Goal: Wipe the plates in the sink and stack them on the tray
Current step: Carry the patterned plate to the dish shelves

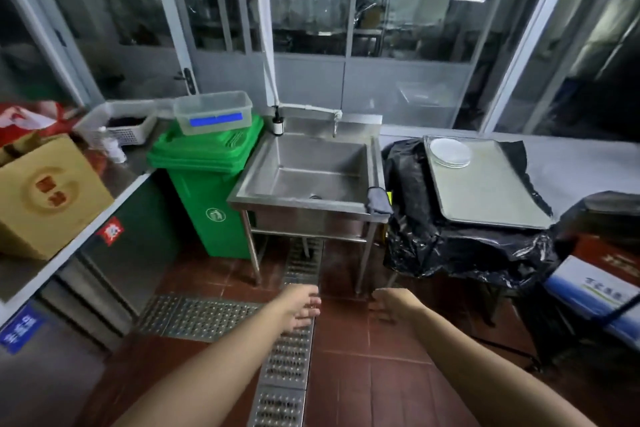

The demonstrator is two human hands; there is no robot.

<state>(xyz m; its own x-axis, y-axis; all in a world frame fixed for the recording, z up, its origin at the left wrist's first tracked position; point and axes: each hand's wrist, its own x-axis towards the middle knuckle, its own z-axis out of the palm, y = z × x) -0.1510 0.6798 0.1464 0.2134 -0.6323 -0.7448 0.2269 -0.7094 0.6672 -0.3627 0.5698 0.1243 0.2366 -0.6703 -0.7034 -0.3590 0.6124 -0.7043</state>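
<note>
— Where are the hands?
— Nearest, the left hand (300, 305) and right hand (393, 302) reach out over the red floor tiles, apart, fingers loose, holding nothing.

— And beyond them?
— The steel sink (375, 163), with a grey cloth (378, 200) draped over its right front corner.

— The plates?
— White plates (450, 152) sit stacked at the far left corner of the tray (485, 191), right of the sink.
</note>
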